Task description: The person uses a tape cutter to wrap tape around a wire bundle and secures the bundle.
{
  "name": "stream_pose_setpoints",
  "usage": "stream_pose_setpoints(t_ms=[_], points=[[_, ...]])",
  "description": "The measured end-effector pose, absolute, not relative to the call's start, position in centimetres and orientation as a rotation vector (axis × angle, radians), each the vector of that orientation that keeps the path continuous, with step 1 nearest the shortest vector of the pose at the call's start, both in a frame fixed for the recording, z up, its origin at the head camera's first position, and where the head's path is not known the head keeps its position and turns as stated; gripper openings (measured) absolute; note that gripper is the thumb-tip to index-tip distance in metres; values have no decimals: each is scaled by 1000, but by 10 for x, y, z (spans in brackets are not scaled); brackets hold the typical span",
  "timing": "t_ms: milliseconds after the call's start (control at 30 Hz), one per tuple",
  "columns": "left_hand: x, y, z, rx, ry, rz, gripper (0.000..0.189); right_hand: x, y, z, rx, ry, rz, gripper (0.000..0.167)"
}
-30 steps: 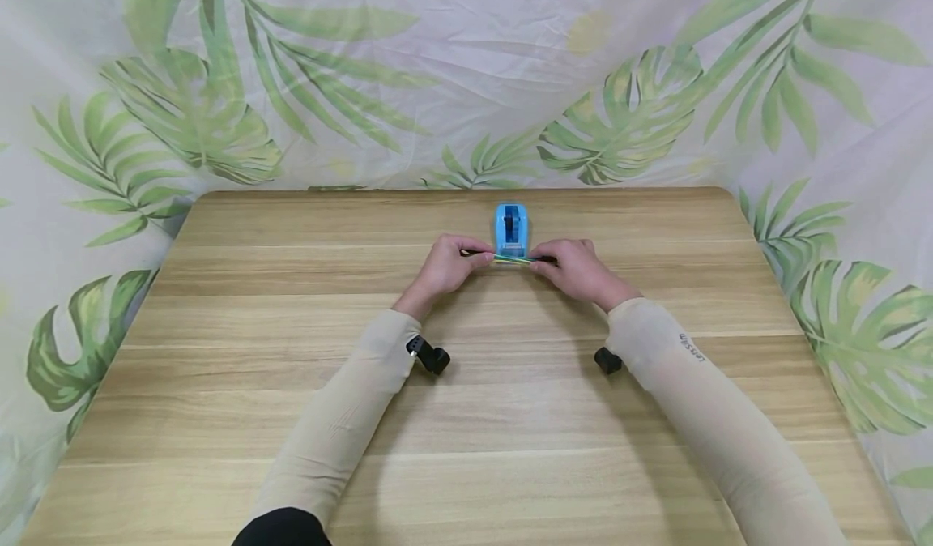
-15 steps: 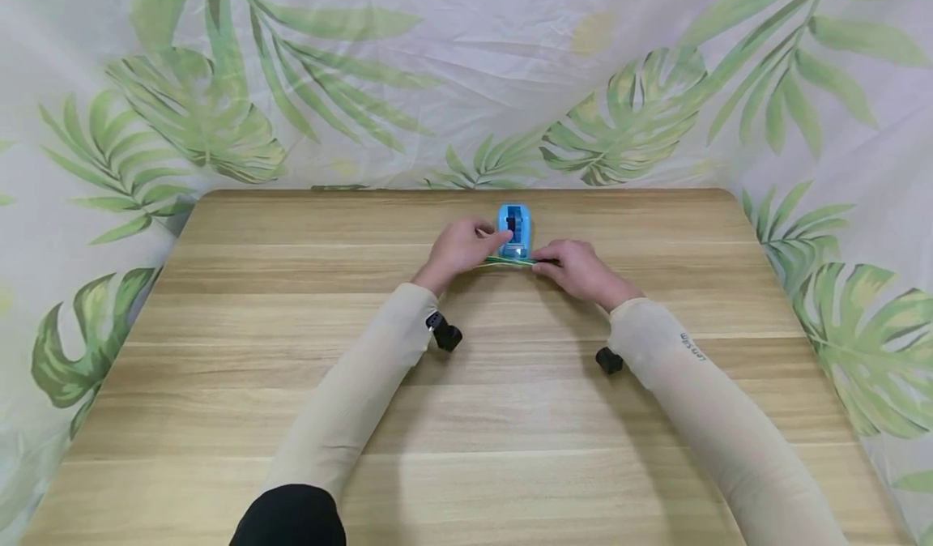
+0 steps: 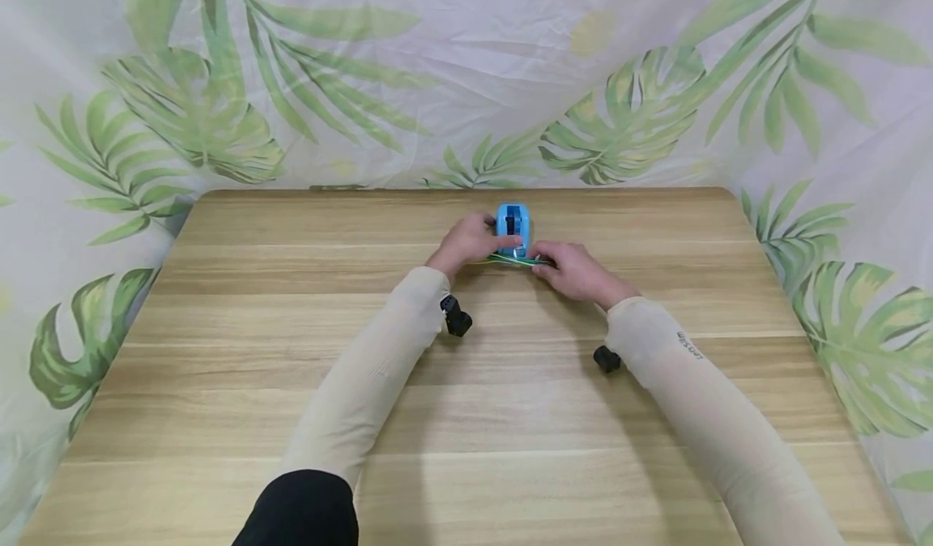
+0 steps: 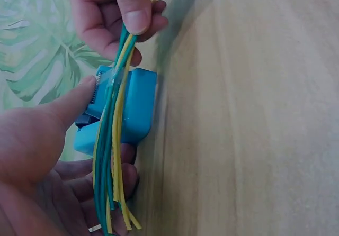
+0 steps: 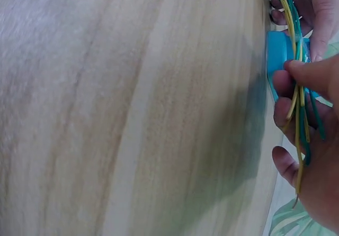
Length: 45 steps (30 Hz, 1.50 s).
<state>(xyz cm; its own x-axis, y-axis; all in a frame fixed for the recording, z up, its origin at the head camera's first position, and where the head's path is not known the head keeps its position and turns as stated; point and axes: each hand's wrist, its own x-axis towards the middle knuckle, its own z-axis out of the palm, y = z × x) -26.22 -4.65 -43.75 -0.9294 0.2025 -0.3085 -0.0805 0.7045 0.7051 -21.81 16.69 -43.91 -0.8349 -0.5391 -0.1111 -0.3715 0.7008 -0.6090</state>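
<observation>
A blue tape dispenser [image 3: 513,212] stands near the far edge of the table. My left hand [image 3: 466,240] grips it, thumb at its toothed cutter and fingers on the other side. Between thumb and fingers, my right hand [image 3: 574,270] pinches a bundle of thin green and yellow wires [image 4: 114,130]. The bundle runs across the front of the dispenser, its loose ends hanging over my left fingers in the left wrist view. A shiny clear strip of tape [image 4: 112,77] lies against the wires by the cutter. Other wire ends spread past my right fingers in the right wrist view.
The wooden table [image 3: 503,416] stretches out beneath both forearms. Behind and beside it hangs a pale cloth with green leaves [image 3: 350,60]. A small black wrist camera [image 3: 457,317] sits at the left cuff, another black camera [image 3: 607,360] at the right.
My left hand has let go of the wires' left end and moved right and slightly away onto the tape dispenser. My right hand keeps its hold on the wires, nearly still.
</observation>
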Motion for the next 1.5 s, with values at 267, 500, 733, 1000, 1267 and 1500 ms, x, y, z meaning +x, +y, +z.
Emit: stream_pose_setpoints(t_ms=[267,500,733,1000,1267,1500], points=[[-260,-46,-439,91,2556,1106,75,-219,163,-442,-641,2626,-866,24],[-260,-43,-442,55,2532,1146,76,-222,160,-448,-672,2704,-843,39],[-259,-40,-441,71,2527,1152,76,-224,162,-453,-673,2720,-889,33],[-260,-40,-440,37,2515,1145,77,-226,162,-457,-558,2663,-1000,34],[-260,-42,-441,46,2522,1129,76,-225,159,-460,-489,2609,-1035,33],[-259,-46,-438,42,2526,1156,76,-222,156,-459,-527,2607,-1061,31]])
